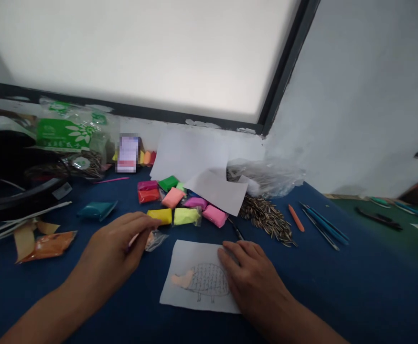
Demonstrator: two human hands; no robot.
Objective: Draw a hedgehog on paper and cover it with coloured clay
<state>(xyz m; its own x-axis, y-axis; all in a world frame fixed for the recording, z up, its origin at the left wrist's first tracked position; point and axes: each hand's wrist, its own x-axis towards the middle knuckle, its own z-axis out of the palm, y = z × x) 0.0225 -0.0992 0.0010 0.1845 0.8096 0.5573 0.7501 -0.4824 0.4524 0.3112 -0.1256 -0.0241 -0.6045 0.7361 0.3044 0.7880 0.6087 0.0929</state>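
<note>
A sheet of white paper [201,308] with a hedgehog-like drawing [209,278] lies in front of me; peach clay covers the animal's head. My right hand [248,272] rests flat on the paper's right side, fingers extended. Left of the sheet, my left hand [126,243] is closed, thumb and fingers pinched together. A bit of something pinkish shows in its grip, too hidden to name. Beside those fingertips is a clear packet [156,240] with peach clay in it. The yellow clay packet [160,217] and the pale yellow one [186,216] lie just beyond.
More colourful clay packets [173,197] sit mid-table by loose white sheets [194,157]. Striped sunflower seeds [266,217] spill from a plastic bag [273,177]. Rightward lie an orange stick [296,218] and blue tweezers [325,224]. A teal packet [97,210] and orange packet [51,246] are left.
</note>
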